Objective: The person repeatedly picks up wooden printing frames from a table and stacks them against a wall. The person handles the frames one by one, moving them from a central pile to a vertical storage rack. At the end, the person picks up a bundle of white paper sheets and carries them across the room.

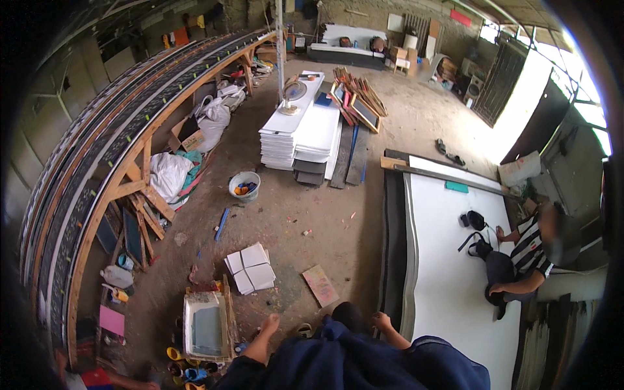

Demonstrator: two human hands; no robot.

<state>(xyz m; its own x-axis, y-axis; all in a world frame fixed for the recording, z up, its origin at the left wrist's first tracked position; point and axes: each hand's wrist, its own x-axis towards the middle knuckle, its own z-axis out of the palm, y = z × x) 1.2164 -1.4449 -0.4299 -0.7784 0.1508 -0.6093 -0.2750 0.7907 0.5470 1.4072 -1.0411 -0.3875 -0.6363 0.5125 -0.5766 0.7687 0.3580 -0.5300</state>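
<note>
Standing over a packed-earth floor (305, 214), the person lets both arms hang forward above dark blue clothing, and neither hand has hold of anything. The left hand (270, 322) is loosely curled, fingers half closed on air, above the bare floor just right of a shallow white-rimmed tray with a grey-green bottom (208, 328). The right hand (382, 320) is likewise loosely closed and empty, right at the near edge of the large white sheet lying flat on the floor (448, 260). That sheet is what the right hand is closest to; it runs away from the person along the right side of the room.

To take hold of the sheet well, I judge both hands should open fully and grip the near edge spaced apart, since a wide thin panel will sag or flex if lifted at one point.

Counted: one white sheet, one tray, one pale bucket (245, 185), one stack of white boards (296, 130), one small fan standing on that stack (290, 97), and one other person in a striped shirt (530, 250) sitting on the sheet.
</note>
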